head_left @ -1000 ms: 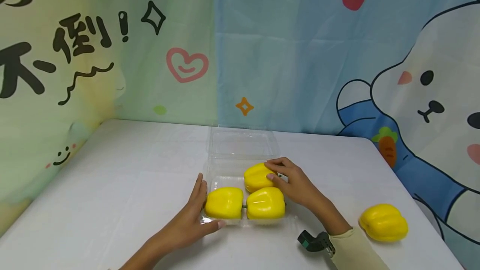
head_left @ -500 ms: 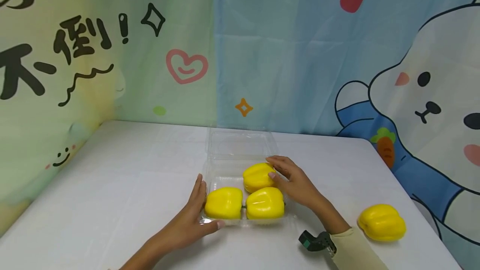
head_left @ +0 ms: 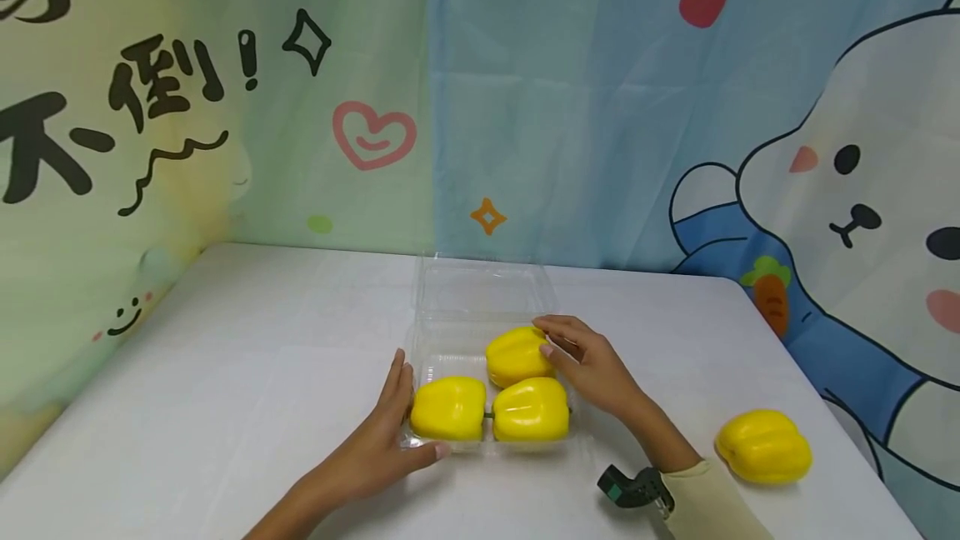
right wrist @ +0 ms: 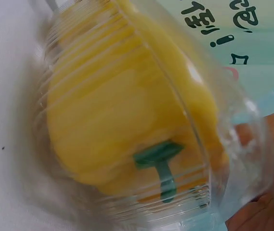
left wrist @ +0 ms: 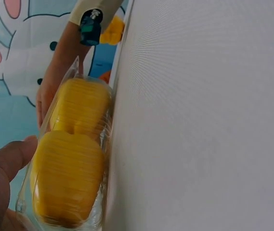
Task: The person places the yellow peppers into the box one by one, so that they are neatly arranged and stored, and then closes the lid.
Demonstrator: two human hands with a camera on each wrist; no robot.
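A clear plastic clamshell container [head_left: 442, 367] stands on the table with its lid folded back. Inside, yellow bell peppers lie at the front left [head_left: 448, 408], front right [head_left: 531, 409] and back right [head_left: 517, 356]. My left hand [head_left: 386, 432] rests against the container's left side, fingers straight, thumb [left wrist: 17, 156] at the front rim. My right hand [head_left: 588, 361] holds the right end of the back pepper between thumb and fingers. In the right wrist view, a front pepper [right wrist: 112, 106] with a green stem shows through the container wall, and part of my right hand [right wrist: 267, 192] shows behind it.
Another yellow bell pepper [head_left: 763, 446] lies on the white table [head_left: 225, 373] to the right, beyond my right forearm. The container's transparent lid [head_left: 483, 286] lies toward the back edge. A black wrist device [head_left: 633, 487] sits at the right sleeve. A printed cloth [head_left: 585, 107] hangs behind.
My right hand has drawn back very slightly to the right along the back pepper. My left hand, the container and the peppers stay nearly in place; the view shifts a little.
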